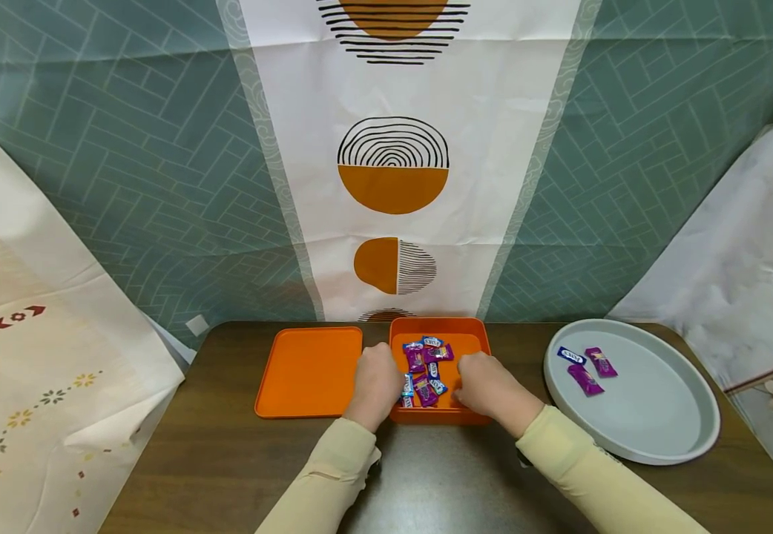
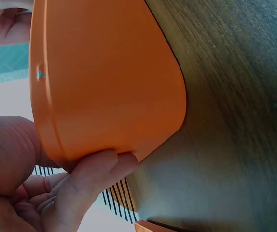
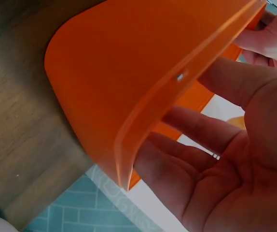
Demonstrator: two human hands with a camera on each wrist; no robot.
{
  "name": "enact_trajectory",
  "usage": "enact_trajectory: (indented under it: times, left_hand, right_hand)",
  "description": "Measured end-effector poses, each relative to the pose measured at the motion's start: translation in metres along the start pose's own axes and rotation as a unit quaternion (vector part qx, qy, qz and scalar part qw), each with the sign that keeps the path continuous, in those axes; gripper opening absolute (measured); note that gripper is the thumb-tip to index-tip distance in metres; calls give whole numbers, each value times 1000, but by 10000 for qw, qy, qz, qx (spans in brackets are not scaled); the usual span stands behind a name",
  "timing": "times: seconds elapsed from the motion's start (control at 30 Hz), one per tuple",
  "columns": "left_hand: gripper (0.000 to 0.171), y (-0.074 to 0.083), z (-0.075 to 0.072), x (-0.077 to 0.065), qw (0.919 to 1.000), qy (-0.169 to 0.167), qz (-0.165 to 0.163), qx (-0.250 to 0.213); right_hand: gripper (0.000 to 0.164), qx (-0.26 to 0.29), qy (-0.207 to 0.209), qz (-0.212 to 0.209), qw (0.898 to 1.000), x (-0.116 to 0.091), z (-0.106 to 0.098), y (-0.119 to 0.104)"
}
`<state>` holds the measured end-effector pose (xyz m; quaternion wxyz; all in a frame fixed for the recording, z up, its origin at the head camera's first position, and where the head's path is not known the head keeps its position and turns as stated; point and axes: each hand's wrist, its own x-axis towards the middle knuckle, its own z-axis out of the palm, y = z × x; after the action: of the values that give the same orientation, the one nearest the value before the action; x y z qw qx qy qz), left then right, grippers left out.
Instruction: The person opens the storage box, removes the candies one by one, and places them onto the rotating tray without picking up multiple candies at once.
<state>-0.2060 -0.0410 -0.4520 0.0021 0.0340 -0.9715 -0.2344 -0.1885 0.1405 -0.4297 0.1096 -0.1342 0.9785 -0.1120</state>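
At far centre, I list one orange box (image 1: 440,417) of wrapped candies (image 1: 433,370), left hand (image 1: 377,377) clamped on its wall, right hand (image 1: 487,383) reaching inside, grip unclear.

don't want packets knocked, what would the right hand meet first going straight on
Probably the right hand would meet the upper-right purple packet in the orange box, though the head view leaves depth unclear.

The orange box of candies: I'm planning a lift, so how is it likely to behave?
The orange box probably stays fairly stiff: its plastic-looking walls stand upright. It is likely light, holding only small wrapped candies. Those might slide if it tilts, since they lie loose on its smooth-looking floor.
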Motion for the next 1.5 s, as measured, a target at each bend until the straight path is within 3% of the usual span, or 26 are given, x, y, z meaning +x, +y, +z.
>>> enact_trajectory:
  times: [0.2, 0.7, 1.27, 1.5]
  left_hand:
    - [29, 0, 0, 0, 10000, 18, -48, 16]
    - [28, 0, 1, 0, 10000, 20, 19, 81]
    - [30, 0, 2, 1, 10000, -35, -32, 61]
    - [27, 0, 2, 1, 10000, -40, -33, 61]
  right_hand:
    - [24, -111, 47, 144, 9998, 3, 6, -4]
    - [28, -658, -183, 27, 9977, 5, 6, -7]
    - [25, -436, -207, 202, 9986, 9, 10, -4]
    - [15, -370, 128, -13, 9992, 11, 17, 1]
